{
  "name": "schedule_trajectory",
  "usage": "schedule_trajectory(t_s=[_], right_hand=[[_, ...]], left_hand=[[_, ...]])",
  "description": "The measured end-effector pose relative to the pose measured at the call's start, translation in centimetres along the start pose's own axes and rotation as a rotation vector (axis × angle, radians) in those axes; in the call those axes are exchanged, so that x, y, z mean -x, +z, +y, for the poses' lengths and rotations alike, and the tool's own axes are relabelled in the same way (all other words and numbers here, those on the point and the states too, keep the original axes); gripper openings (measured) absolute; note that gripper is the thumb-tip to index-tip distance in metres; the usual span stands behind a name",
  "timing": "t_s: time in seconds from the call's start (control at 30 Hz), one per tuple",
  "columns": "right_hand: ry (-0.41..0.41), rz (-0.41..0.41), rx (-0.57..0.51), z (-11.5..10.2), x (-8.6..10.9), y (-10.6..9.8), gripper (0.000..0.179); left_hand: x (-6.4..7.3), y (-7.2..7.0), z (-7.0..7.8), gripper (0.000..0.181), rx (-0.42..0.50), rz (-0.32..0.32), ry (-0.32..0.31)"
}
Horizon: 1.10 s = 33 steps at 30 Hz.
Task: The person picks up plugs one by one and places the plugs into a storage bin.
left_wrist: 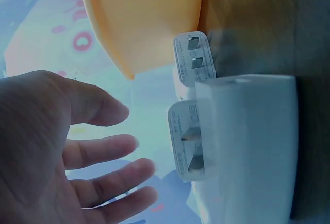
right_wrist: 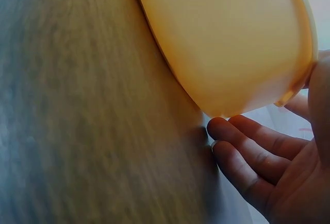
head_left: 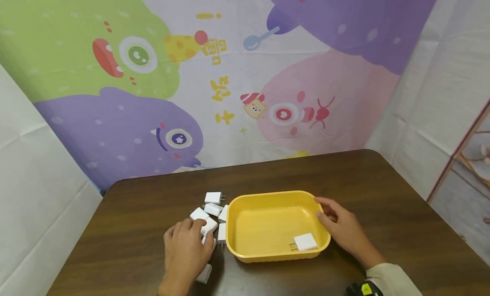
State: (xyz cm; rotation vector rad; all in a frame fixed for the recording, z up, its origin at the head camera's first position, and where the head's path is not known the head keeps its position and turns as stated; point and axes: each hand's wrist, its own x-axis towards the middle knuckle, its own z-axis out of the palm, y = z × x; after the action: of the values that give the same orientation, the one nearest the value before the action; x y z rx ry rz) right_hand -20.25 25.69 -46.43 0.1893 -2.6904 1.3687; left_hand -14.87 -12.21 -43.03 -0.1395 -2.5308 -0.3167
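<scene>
A yellow plastic basin (head_left: 277,256) stands on the table with one white charger plug (head_left: 305,242) inside, near its front right. My right hand (head_left: 344,228) holds the basin's right rim, thumb over the edge and fingers against the outer wall (right_wrist: 221,44). To the basin's left lies a loose cluster of white charger plugs (head_left: 213,197), several of them touching. Over the near part of that cluster hovers my left hand (head_left: 187,247), thumb and fingers apart. In the left wrist view, a gap separates its fingertips from the charger plugs (left_wrist: 247,147), and nothing is between them.
The dark wooden table (head_left: 145,211) has rounded far corners. A cartoon-printed cloth (head_left: 237,75) hangs behind it, with pale cloth walls at both sides. One more white charger plug (head_left: 204,274) lies close to my left wrist, partly hidden.
</scene>
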Motion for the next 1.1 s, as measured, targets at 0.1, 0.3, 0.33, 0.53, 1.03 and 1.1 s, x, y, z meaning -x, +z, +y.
schedule_trajectory(t_s=[0.1,0.3,0.33,0.53,1.03,1.1], right_hand=[[0.002,-0.001,0.0,0.0,0.0,0.0,0.04],[-0.004,-0.006,-0.011,-0.2,-0.1,0.0,0.04],[-0.005,-0.006,-0.012,-0.2,-0.1,0.0,0.04],[-0.011,0.004,-0.014,-0.2,0.0,0.0,0.039],[-0.012,0.001,-0.015,0.1,-0.1,0.1,0.04],[-0.011,0.003,-0.012,0.1,-0.1,0.1,0.04]], left_hand=[[0.0,-0.1,-0.3,0.023,-0.01,-0.023,0.002],[0.1,-0.1,-0.7,0.025,-0.027,-0.058,-0.004],[0.1,0.0,-0.7,0.025,-0.028,-0.063,-0.003],[-0.3,0.6,-0.8,0.024,-0.074,-0.103,-0.02],[-0.7,1.5,-1.5,0.029,-0.128,-0.185,-0.061],[-0.9,1.5,-1.4,0.032,-0.138,-0.197,-0.062]])
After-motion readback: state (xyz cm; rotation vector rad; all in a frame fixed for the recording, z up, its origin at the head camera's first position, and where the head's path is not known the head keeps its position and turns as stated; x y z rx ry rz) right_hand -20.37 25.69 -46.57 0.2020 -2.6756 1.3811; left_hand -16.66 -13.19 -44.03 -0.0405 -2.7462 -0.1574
